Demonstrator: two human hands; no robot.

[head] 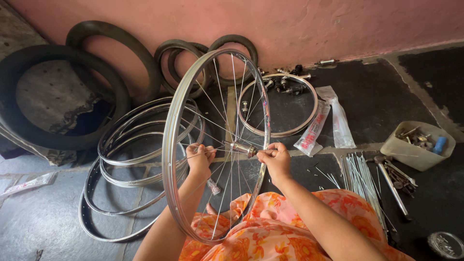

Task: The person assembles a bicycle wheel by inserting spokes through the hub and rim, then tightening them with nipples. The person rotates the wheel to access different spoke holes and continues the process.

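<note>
Upright silver spoked wheel [216, 145], shiny hub [241, 147]

A spoked bicycle wheel [216, 145] stands upright on its edge in the middle of the frame, turned nearly edge-on so its round outline reads as a tall narrow oval. Its shiny silver metal rim [170, 145] carries no tyre; the top reaches the upper centre of the frame and the bottom rests low, against orange floral cloth. Thin steel spokes [220, 99] run from the rim inward to a metal hub [240, 147] at the centre, crossing each other near it. The hub is a short silvery barrel with an axle end pointing right, lying just right of the frame's centre.
</note>
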